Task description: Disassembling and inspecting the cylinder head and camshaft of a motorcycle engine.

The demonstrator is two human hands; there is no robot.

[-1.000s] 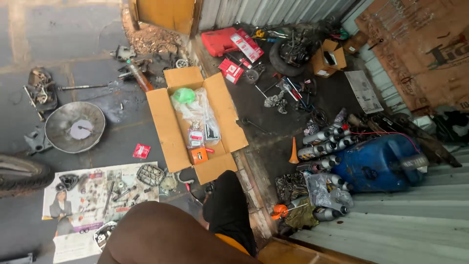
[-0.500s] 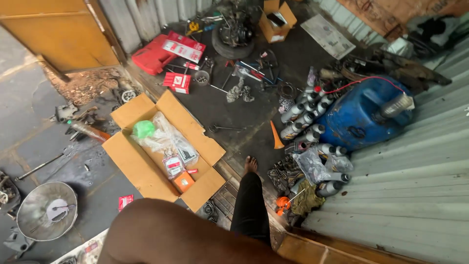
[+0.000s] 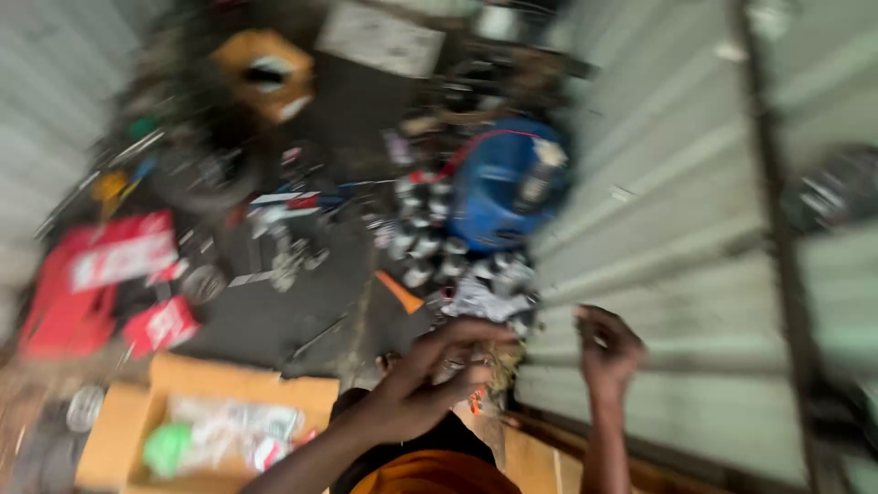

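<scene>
The view is heavily blurred by motion. My left hand reaches up from the bottom middle with its fingers curled together over a pile of shiny metal parts. Whether it grips anything is lost in the blur. My right hand is raised beside it, against the pale corrugated metal wall, with its fingers bent inward. What lies between those fingers cannot be made out. My dark trouser leg and an orange garment show below the hands.
An open cardboard box with packets and a green item sits at the bottom left. Red boxes lie at the left. A blue container stands by the wall, among several metal parts. A small cardboard box sits at the top.
The camera has swung sharply right toward the corrugated wall and blurred. Both hands have come up into view; earlier only my knee and leg showed.
</scene>
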